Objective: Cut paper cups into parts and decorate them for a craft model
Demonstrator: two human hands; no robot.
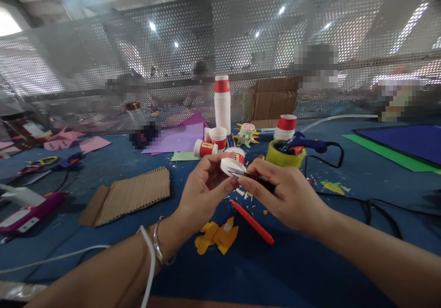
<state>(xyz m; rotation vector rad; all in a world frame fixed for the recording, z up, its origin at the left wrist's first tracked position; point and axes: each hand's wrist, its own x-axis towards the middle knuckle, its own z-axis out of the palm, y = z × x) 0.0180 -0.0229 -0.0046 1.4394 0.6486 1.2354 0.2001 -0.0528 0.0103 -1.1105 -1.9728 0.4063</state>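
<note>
My left hand (206, 184) is closed, pinching a white round paper piece (231, 166) by its edge; whether it is part of a cup I cannot tell. In my right hand (285, 193) is a slim dark tool (257, 178) with a pointed metal tip, its kind partly hidden by my fingers. The tip lies against the white piece. Just behind stands a red and white paper cup (238, 154), partly covered. Below my hands lie a red marker (253, 223) and orange paper cut-outs (217, 236).
Corrugated cardboard (134, 197) lies left, a purple device (32, 213) beyond it. A tall cup stack (222, 110) stands at the back. A blue glue gun (310, 143) rests on a yellow tape roll (284, 155), its black cable (358, 200) trailing right. Paper scraps litter the blue table.
</note>
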